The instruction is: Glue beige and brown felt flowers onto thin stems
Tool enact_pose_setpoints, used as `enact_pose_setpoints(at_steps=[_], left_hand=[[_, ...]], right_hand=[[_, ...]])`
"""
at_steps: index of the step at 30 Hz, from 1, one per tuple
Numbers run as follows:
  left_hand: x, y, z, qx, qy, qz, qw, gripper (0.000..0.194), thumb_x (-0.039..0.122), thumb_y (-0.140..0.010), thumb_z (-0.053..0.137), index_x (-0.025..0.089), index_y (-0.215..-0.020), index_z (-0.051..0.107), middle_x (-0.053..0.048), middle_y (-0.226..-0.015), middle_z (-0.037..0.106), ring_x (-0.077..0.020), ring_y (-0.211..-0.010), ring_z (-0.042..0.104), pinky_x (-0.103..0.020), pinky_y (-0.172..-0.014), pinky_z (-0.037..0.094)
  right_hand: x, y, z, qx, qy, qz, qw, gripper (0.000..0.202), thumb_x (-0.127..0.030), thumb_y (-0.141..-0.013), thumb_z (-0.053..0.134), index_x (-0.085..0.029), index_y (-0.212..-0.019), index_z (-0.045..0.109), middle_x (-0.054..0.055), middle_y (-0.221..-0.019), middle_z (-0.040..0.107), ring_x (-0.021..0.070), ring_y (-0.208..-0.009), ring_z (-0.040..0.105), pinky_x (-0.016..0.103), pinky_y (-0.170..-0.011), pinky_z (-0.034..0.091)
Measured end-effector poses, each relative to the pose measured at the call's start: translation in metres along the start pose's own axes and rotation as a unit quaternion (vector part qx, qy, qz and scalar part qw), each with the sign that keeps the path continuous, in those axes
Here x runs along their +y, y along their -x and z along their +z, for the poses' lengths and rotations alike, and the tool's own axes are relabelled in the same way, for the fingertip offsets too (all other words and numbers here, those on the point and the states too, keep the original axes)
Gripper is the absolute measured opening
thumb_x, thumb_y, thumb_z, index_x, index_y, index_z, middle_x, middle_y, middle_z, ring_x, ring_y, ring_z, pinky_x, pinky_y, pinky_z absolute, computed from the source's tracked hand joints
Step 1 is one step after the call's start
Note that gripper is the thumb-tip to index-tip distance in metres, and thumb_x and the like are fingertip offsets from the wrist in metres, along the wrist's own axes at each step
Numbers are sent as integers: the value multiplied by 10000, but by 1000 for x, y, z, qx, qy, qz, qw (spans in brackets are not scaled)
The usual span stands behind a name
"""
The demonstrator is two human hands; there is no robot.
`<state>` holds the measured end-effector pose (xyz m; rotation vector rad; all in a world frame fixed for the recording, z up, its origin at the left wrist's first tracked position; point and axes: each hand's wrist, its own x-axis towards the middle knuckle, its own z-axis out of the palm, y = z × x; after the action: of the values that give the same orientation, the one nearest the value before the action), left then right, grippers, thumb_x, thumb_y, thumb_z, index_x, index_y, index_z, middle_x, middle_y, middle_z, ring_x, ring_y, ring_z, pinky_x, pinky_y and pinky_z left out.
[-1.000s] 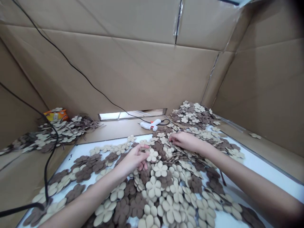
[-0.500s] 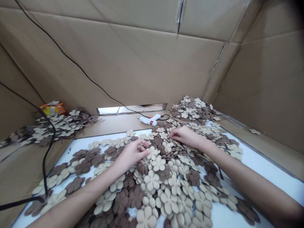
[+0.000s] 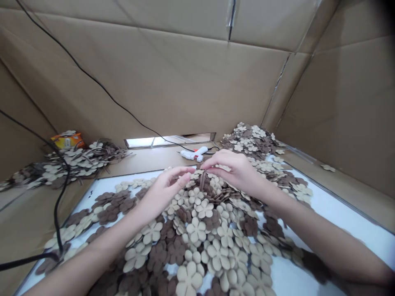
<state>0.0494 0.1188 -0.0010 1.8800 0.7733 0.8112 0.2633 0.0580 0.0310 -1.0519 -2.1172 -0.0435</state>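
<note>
Over the middle of a heap of beige and brown flower cutouts [image 3: 197,230], my two hands are raised close together. My right hand [image 3: 236,166] pinches between thumb and fingertips a brown flower cutout [image 3: 202,180], seen nearly edge-on and hanging down. Just left of it is my left hand [image 3: 169,185], its index finger and thumb apart with a small gap between the tips. Nothing shows in the left hand. Loose flower cutouts lie beneath both hands, some hidden by the forearms.
A white glue gun [image 3: 194,153] with a black cord lies behind the hands. More flower piles stand at the back right [image 3: 247,139] and left [image 3: 83,160], beside an orange packet [image 3: 68,140]. Cardboard walls [image 3: 173,82] surround the white board [image 3: 290,275]. A black cable [image 3: 57,213] crosses the left side.
My right hand has lifted from the pile and moved left with a brown flower cutout. My left hand has risen slightly and shifted left, away from the flowers.
</note>
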Motion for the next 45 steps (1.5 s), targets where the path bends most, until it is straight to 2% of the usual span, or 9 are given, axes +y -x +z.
enact_pose_setpoints(at_steps=[3,6,9,15,23,31,35,41,45], left_hand=[[1,2,7,-77,154,-32,985,450,518,-753,627,184,-1049,677,-86,-1105,668,-266,-1063,559,-297,-822,434],[0,5,11,-166,323,-86,928,512,581,-799,523,160,-1064,644,-133,-1070,662,-267,-1006,590,-349,-790,464],[1,8,12,-195,386,-88,897,512,578,-839,452,147,-1050,628,-136,-1016,654,-248,-979,597,-356,-796,466],[0,11,14,-191,375,-79,904,284,403,-869,532,148,-922,645,-40,-837,570,-210,-896,606,-368,-850,458],[9,18,23,-134,316,-114,932,271,361,-901,485,131,-841,615,-32,-782,575,-168,-785,606,-351,-824,481],[-5,12,26,-62,256,-97,960,262,387,-871,525,147,-788,589,-13,-673,608,-145,-697,594,-292,-735,491],[-6,10,24,-49,221,-94,969,292,411,-856,539,135,-780,598,-8,-627,612,-137,-635,586,-277,-695,482],[1,11,24,-88,243,-104,960,309,431,-836,564,137,-747,599,-6,-611,617,-131,-614,587,-268,-677,488],[1,13,25,-113,266,-113,951,318,446,-822,580,135,-759,607,-8,-619,619,-129,-613,592,-256,-661,487]], right_hand=[[-14,-8,13,20,-57,2,998,152,-181,-847,600,-219,-986,652,9,-924,694,141,-882,601,272,-825,467],[-18,-10,22,40,-72,8,997,161,-177,-838,612,-219,-986,657,20,-911,694,150,-870,601,280,-796,477],[-17,-9,29,59,-74,14,995,120,-200,-823,634,-210,-937,670,23,-900,699,157,-868,608,287,-794,479],[-17,-6,35,71,-143,60,985,138,-208,-811,646,-187,-947,659,23,-912,696,139,-839,646,258,-787,500],[-15,-6,35,87,-136,65,985,113,-162,-812,624,-176,-919,658,1,-866,688,106,-761,615,218,-741,479],[-10,-6,36,71,-172,104,977,153,-164,-852,542,-175,-972,637,21,-919,672,117,-822,613,229,-761,469],[-1,-8,34,19,-280,175,944,228,-270,-875,539,-187,-1075,608,34,-946,644,131,-859,597,259,-778,470],[18,-7,35,-138,-510,208,823,270,-314,-871,563,-192,-1097,648,42,-971,639,119,-898,607,259,-852,462],[26,-4,40,-126,-521,205,819,223,-307,-818,645,-173,-990,694,40,-891,660,111,-806,616,232,-769,469]])
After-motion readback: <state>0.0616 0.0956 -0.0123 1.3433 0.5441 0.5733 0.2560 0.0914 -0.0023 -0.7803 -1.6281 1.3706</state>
